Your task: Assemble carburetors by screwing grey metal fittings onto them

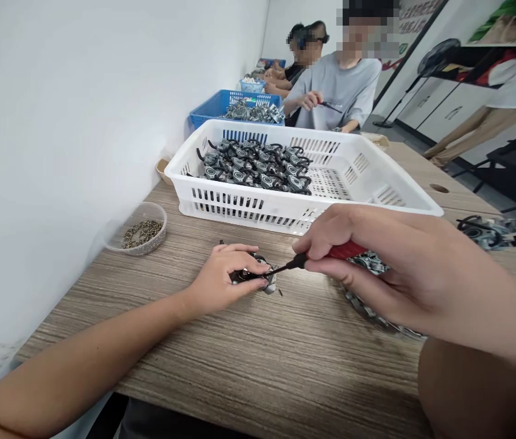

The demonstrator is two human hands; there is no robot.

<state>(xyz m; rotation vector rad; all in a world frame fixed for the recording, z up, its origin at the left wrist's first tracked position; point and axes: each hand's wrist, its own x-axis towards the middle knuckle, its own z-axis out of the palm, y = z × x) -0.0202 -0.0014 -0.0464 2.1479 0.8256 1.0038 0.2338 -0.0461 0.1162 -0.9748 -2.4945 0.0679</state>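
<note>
My right hand (367, 262) is closed around the red handle of a screwdriver (295, 263), its dark shaft slanting down to the left. The shaft's tip reaches a small black and silver metal part (270, 283) on the wooden table. My left hand (225, 274) grips that part and holds it down, fingers over its top and thumb along the near side. Much of the part is hidden under the fingers. A small dark screw-like piece (280, 292) lies just right of it.
A white basket (239, 210) holds rows of similar parts, with a blue crate (212, 110) behind. At left stands a clear tub (161, 235) of small screws. A bowl of metal parts (362, 308) sits under my right hand; loose parts (486, 231) lie right. Co-workers (340, 85) sit beyond.
</note>
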